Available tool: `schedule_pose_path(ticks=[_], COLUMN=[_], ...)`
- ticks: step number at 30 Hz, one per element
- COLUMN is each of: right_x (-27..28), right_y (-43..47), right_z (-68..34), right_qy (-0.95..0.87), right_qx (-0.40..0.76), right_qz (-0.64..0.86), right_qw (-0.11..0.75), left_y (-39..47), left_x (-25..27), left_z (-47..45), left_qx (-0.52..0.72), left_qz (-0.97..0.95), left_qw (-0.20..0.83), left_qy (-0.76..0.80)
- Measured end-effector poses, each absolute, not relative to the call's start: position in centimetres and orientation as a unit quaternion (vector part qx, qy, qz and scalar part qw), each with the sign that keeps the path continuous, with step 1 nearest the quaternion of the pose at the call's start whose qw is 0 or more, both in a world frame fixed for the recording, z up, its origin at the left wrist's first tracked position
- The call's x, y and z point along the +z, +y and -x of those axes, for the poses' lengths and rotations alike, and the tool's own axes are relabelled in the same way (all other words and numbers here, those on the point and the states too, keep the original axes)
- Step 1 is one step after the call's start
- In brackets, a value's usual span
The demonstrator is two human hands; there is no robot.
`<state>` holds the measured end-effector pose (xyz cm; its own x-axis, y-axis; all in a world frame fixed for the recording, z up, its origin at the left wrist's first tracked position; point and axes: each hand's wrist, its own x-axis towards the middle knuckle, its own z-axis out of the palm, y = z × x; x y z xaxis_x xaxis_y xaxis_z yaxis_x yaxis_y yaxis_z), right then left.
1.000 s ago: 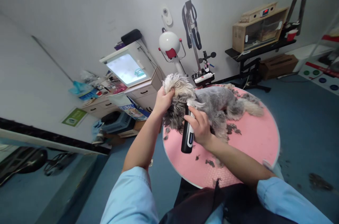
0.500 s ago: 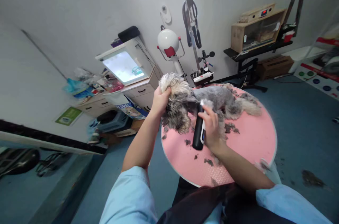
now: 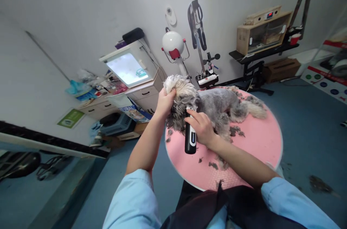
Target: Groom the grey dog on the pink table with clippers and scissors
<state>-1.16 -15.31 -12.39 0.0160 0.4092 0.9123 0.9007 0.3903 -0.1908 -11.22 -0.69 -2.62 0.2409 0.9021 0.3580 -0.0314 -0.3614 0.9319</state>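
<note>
A grey, curly-haired dog [image 3: 217,100] is on a round pink grooming table [image 3: 257,140]; its back is clipped short and its head is shaggy. My left hand [image 3: 166,102] grips the long hair on the side of the dog's head, fingers closed. In my right hand [image 3: 202,126] is a black and white hair clipper [image 3: 191,137], held upright with its head against the fur at the dog's neck and cheek. The blade is hidden in the hair. Loose tufts of cut hair [image 3: 236,130] lie on the table around the dog.
Behind the table stand a white lamp-like device [image 3: 172,44] and a tool tray [image 3: 207,80]. A lit white cabinet [image 3: 128,66] sits on drawers at left. A wooden case [image 3: 264,32] rests on a black shelf at right. Cut hair [image 3: 321,185] lies on the floor.
My right hand has carried the clipper left, from beside the dog's chest to its neck and cheek. A clump of hair at the clipper's tip no longer shows. My left hand keeps its hold.
</note>
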Motion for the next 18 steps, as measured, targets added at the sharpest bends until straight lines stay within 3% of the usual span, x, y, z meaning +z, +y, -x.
schedule_pose_path(ticks=[4, 9, 12, 14, 16, 18], right_x=[-11.9, -13.6, -16.3, -18.4, -20.5, -22.4], right_y=[-15.2, -16.7, -19.1, -20.8, -22.4, -23.7], right_z=[1.2, -0.5, -2.8, -4.5, -5.7, -6.2], right_qy=[-0.644, -0.572, -0.491, -0.408, -0.323, -0.244], right_qx=[-0.252, -0.207, -0.091, 0.022, 0.124, 0.249], right_qz=[0.509, 0.497, 0.49, 0.493, 0.494, 0.48], right_qw=[0.512, 0.618, 0.715, 0.768, 0.797, 0.805], left_y=[-1.0, -4.2, -5.5, -4.8, -3.0, -1.3], left_x=[-2.5, -2.8, -3.5, -4.5, -6.0, -8.4], left_z=[10.9, 13.7, 17.9, 19.9, 20.3, 19.0], left_qx=[0.512, 0.528, 0.519, 0.592, 0.662, 0.613], left_qz=[-0.656, -0.705, -0.717, -0.646, -0.519, -0.444], left_qw=[0.45, 0.372, 0.404, 0.434, 0.455, 0.506], left_qy=[0.325, 0.292, 0.232, 0.209, 0.293, 0.415])
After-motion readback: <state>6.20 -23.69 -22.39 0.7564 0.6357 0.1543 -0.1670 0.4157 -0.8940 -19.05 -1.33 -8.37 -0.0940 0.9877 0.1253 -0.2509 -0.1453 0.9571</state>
